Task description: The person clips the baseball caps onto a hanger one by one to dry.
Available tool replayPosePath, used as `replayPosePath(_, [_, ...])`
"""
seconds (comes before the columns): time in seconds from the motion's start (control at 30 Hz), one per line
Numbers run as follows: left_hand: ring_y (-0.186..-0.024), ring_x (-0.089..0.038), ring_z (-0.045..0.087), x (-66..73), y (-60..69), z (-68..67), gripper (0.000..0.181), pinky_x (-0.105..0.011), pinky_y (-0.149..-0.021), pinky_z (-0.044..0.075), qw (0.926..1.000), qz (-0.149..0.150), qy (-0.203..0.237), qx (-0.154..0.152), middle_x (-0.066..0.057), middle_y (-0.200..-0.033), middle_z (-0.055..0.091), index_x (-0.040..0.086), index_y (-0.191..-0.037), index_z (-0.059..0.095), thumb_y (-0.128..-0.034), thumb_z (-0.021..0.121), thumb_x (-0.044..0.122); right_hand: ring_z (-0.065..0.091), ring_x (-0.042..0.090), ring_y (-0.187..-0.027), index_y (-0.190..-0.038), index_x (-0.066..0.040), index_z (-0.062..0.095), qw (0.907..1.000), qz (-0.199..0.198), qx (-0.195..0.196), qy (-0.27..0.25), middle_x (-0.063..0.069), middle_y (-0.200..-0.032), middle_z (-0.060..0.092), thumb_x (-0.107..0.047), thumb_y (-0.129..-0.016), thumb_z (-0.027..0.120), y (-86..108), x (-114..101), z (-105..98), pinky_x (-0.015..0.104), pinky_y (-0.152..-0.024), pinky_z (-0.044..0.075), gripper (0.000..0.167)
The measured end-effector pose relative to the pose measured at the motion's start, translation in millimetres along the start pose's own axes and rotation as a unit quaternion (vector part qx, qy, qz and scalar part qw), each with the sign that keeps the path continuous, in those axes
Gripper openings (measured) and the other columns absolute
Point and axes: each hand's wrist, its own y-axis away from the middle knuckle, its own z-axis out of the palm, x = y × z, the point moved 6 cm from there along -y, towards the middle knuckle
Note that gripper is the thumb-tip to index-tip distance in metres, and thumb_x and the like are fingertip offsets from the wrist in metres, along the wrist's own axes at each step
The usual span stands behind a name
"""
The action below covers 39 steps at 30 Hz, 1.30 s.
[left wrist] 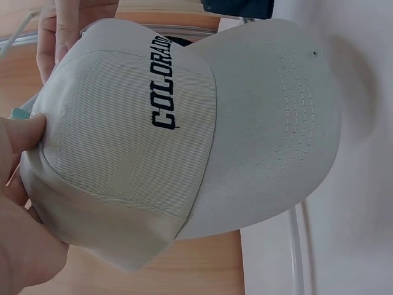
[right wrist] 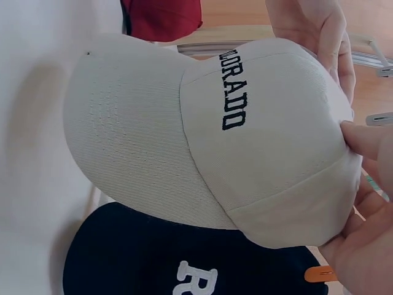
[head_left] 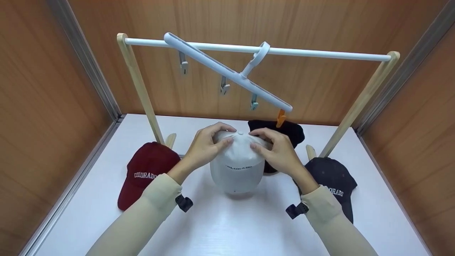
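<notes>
A white baseball cap [head_left: 236, 177] with dark "COLORADO" lettering is held above the white table, brim toward me and tilted down. My left hand [head_left: 208, 144] grips the left side of its crown, thumb on the front. On the crown's right side, my right hand [head_left: 279, 151] holds it in the same way. Both wrist views show the cap's front panel and stitched brim; the fingers behind the crown are partly hidden. Beyond the cap hangs a black cap [head_left: 295, 133], pinched by an orange clip [head_left: 281, 118] on a white hanger [head_left: 227, 73].
The hanger hooks over a white rail [head_left: 320, 53] on wooden legs and carries several clips, one a teal clip [head_left: 254, 103]. A dark red cap [head_left: 151, 163] lies at left, a navy cap [head_left: 330, 174] at right beside my forearm. Wooden panels enclose the table [head_left: 227, 231].
</notes>
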Motion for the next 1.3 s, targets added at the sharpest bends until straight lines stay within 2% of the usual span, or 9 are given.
replayPosePath(0.17, [-0.119,-0.017,0.068,2.8,-5.0,-1.4,0.026,-0.042,-0.106,0.055,1.0000,0.005,-0.003,-0.002,0.004,-0.130,0.072,0.022,-0.128,0.073,-0.1023,0.074,0.021,0.070,0.019,-0.115,-0.128,-0.014,0.074,0.9999,0.011,0.003,0.002,0.002,-0.127,0.074,-0.016,-0.100,0.077,-3.1,-0.4,-3.6,0.040,-0.103,0.057,0.029])
replayPosePath(0.43, [-0.120,-0.017,0.068,10.3,-12.4,-4.9,0.024,-0.043,-0.110,0.053,0.9995,0.029,-0.007,-0.001,0.003,-0.127,0.072,0.019,-0.126,0.072,-0.1023,0.073,0.016,0.069,0.020,-0.110,-0.129,-0.013,0.073,0.9998,0.014,0.007,-0.012,0.004,-0.124,0.074,-0.015,-0.100,0.076,-8.3,-1.4,-7.3,0.040,-0.102,0.058,0.029])
replayPosePath(0.77, [-0.122,-0.020,0.063,13.3,-22.2,-6.2,0.022,-0.045,-0.110,0.052,0.9995,0.024,-0.018,-0.010,-0.001,-0.126,0.071,0.016,-0.125,0.071,-0.1027,0.072,0.013,0.069,0.021,-0.109,-0.129,-0.012,0.073,0.9995,0.026,0.011,-0.017,0.005,-0.121,0.074,-0.014,-0.100,0.076,-14.0,0.4,-9.7,0.041,-0.103,0.057,0.029])
replayPosePath(1.03, [-0.117,-0.021,0.064,16.3,-28.0,-8.2,0.021,-0.047,-0.105,0.055,0.9997,0.021,-0.016,-0.003,0.000,-0.123,0.071,0.016,-0.124,0.072,-0.1032,0.071,0.014,0.069,0.022,-0.110,-0.131,-0.010,0.071,0.9988,0.038,0.018,-0.023,0.006,-0.121,0.072,-0.015,-0.102,0.074,-18.8,-0.1,-12.1,0.041,-0.103,0.057,0.029])
replayPosePath(1.17, [-0.117,-0.021,0.064,17.5,-29.9,-9.2,0.020,-0.047,-0.102,0.056,0.9998,0.019,-0.010,-0.002,0.000,-0.123,0.071,0.016,-0.124,0.072,-0.1033,0.071,0.014,0.069,0.023,-0.110,-0.136,-0.008,0.067,0.9982,0.045,0.033,-0.022,0.008,-0.124,0.070,-0.016,-0.103,0.072,-21.0,-0.2,-14.0,0.041,-0.102,0.058,0.034])
replayPosePath(1.3, [-0.117,-0.020,0.066,20.2,-31.5,-10.1,0.021,-0.045,-0.102,0.057,0.9996,0.027,-0.009,-0.003,-0.001,-0.124,0.072,0.015,-0.123,0.073,-0.1028,0.071,0.014,0.069,0.026,-0.111,-0.144,-0.005,0.060,0.9972,0.051,0.051,-0.018,0.011,-0.136,0.065,-0.020,-0.104,0.070,-24.9,-0.1,-16.9,0.044,-0.099,0.058,0.043])
